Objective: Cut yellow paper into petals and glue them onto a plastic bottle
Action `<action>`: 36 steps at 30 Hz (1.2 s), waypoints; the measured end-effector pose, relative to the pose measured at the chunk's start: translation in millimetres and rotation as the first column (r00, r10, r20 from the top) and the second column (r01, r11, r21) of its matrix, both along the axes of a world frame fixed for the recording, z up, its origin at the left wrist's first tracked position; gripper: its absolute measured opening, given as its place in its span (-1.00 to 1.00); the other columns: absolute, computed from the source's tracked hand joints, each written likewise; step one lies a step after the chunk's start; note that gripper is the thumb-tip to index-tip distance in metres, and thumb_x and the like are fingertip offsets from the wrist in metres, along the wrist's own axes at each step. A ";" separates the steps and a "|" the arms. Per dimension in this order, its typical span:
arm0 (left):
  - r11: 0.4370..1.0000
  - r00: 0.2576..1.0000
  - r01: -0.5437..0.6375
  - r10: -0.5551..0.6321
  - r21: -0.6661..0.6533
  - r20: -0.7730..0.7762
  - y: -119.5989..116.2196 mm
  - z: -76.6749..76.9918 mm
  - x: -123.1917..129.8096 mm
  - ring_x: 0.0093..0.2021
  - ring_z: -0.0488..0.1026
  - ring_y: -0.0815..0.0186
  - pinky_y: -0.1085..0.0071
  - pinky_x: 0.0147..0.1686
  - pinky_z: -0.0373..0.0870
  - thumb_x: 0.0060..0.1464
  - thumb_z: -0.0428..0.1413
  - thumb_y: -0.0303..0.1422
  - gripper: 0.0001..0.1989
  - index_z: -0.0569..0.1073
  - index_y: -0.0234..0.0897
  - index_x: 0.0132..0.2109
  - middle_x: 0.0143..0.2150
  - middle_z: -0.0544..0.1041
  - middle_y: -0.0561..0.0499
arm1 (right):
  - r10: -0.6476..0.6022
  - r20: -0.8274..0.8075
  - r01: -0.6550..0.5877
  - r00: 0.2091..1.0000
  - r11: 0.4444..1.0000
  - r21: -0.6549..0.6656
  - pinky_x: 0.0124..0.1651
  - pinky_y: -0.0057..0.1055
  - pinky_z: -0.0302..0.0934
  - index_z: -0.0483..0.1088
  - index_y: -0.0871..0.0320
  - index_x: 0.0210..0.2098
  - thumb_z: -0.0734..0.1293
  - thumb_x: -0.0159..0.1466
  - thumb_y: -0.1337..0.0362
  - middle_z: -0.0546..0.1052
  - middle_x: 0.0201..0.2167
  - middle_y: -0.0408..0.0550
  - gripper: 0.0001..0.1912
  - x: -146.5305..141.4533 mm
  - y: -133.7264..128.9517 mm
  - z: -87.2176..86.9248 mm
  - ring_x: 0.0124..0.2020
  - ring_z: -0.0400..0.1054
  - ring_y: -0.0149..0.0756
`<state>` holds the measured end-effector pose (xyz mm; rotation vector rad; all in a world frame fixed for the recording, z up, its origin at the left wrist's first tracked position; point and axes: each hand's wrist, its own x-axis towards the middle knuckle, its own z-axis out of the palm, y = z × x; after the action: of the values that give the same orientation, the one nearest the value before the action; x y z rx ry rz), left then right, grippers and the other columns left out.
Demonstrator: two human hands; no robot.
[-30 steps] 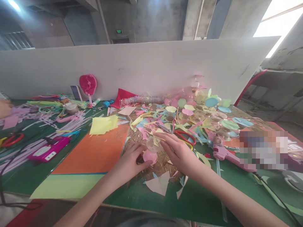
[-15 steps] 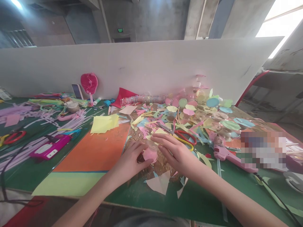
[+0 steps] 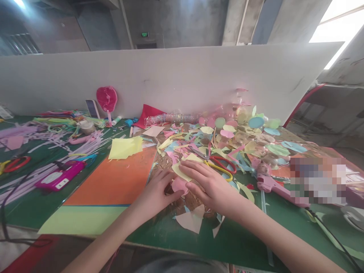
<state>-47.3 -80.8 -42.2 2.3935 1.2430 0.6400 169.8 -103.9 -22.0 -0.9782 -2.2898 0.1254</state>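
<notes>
My left hand (image 3: 159, 191) is curled around a small piece with a round pink end (image 3: 180, 185), thumb along its lower edge; the rest of that piece is hidden. Above it my right hand (image 3: 203, 182) grips a pale yellow paper piece (image 3: 182, 172), which lies over the top of the pink-ended piece. I cannot tell whether the two are joined. Just beyond the right hand are scissors with red and yellow handles (image 3: 227, 163). Below the hands rests a pale pink paper scrap (image 3: 191, 221) with a curved edge.
Orange paper (image 3: 110, 182) and yellow paper sheets (image 3: 125, 148) lie to the left, near a magenta box (image 3: 61, 176). Paper scraps and coloured discs (image 3: 256, 122) spread towards the back right. A pink glue gun (image 3: 280, 189) with a cord lies right. A white partition (image 3: 170, 83) stands behind.
The pale yellow paper under my right hand has shifted onto the top of the pink-ended piece and shows more. My left hand stays almost where it was.
</notes>
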 end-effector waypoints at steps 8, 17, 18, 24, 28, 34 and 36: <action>1.000 1.000 0.005 -0.005 0.003 -0.006 2.3 -5.6 -2.9 0.06 0.35 0.09 0.17 -0.01 0.36 0.19 0.09 -0.04 -0.68 0.43 -0.14 -0.06 0.00 0.48 -0.05 | 0.025 0.070 -0.024 0.997 1.000 -0.004 0.40 -0.04 0.02 0.19 0.16 0.34 0.15 0.43 -0.01 0.27 0.34 0.05 -0.41 -0.5 -0.6 -3.9 0.38 0.08 -0.14; 1.000 1.000 -0.022 0.022 -0.006 -0.002 2.8 -4.7 -1.8 0.01 0.35 0.11 0.19 -0.03 0.35 0.20 0.07 -0.03 -0.69 0.40 -0.18 -0.18 -0.09 0.47 -0.05 | -0.031 0.084 0.026 0.996 0.998 0.058 0.44 -0.01 -0.13 0.09 0.25 0.38 0.04 0.46 0.00 0.12 0.40 0.07 -0.36 2.5 -0.8 1.6 0.44 -0.10 -0.14; 1.000 1.000 -0.020 0.020 -0.006 -0.010 2.6 -4.3 -1.5 0.00 0.35 0.11 0.19 -0.04 0.35 0.21 0.06 -0.02 -0.69 0.40 -0.18 -0.20 -0.10 0.47 -0.05 | -0.044 0.074 0.039 0.996 0.997 0.065 0.44 -0.03 -0.12 0.08 0.25 0.38 0.03 0.47 0.01 0.13 0.40 0.06 -0.37 3.4 -0.6 2.6 0.44 -0.09 -0.16; 1.000 1.000 -0.018 0.018 0.022 -0.018 3.7 -8.0 -2.0 -0.02 0.35 0.11 0.17 -0.04 0.35 0.21 0.06 -0.02 -0.66 0.43 -0.18 -0.11 -0.10 0.48 -0.06 | 0.019 0.107 -0.026 0.994 0.998 0.062 0.45 -0.04 -0.14 0.15 0.28 0.35 0.04 0.47 0.03 0.21 0.37 0.08 -0.40 2.0 -1.1 -2.5 0.43 -0.04 -0.16; 0.999 1.000 0.004 -0.004 0.038 -0.012 5.6 -12.9 -3.5 0.03 0.34 0.10 0.15 0.01 0.34 0.22 0.05 -0.04 -0.64 0.43 -0.15 0.01 -0.04 0.48 -0.07 | 0.058 0.127 -0.064 0.990 0.997 0.038 0.45 -0.05 -0.15 0.18 0.26 0.33 0.04 0.47 0.01 0.25 0.35 0.04 -0.40 -0.6 -1.7 -6.1 0.41 0.00 -0.18; 0.999 1.000 -0.023 0.023 0.028 -0.009 3.3 -9.0 -3.2 0.03 0.36 0.10 0.18 -0.02 0.37 0.21 0.06 -0.03 -0.59 0.41 -0.12 0.10 -0.03 0.49 -0.06 | -0.025 0.012 0.024 1.000 0.996 0.083 0.44 -0.06 -0.11 0.15 0.29 0.35 0.01 0.49 0.07 0.20 0.37 0.08 -0.42 5.9 0.0 1.2 0.42 -0.01 -0.21; 0.999 1.000 -0.027 0.027 0.019 -0.013 2.1 -7.3 -2.9 0.07 0.35 0.10 0.18 0.00 0.37 0.21 0.06 -0.02 -0.57 0.39 -0.09 0.13 0.02 0.48 -0.05 | -0.031 0.001 0.031 1.000 0.996 0.087 0.44 -0.08 -0.08 0.14 0.26 0.35 0.00 0.49 0.09 0.20 0.37 0.07 -0.43 6.5 0.0 2.1 0.41 0.01 -0.24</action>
<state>-50.2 -78.7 -49.4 2.4044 1.2823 0.6477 176.3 -103.9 -19.9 -0.9686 -2.2612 0.0111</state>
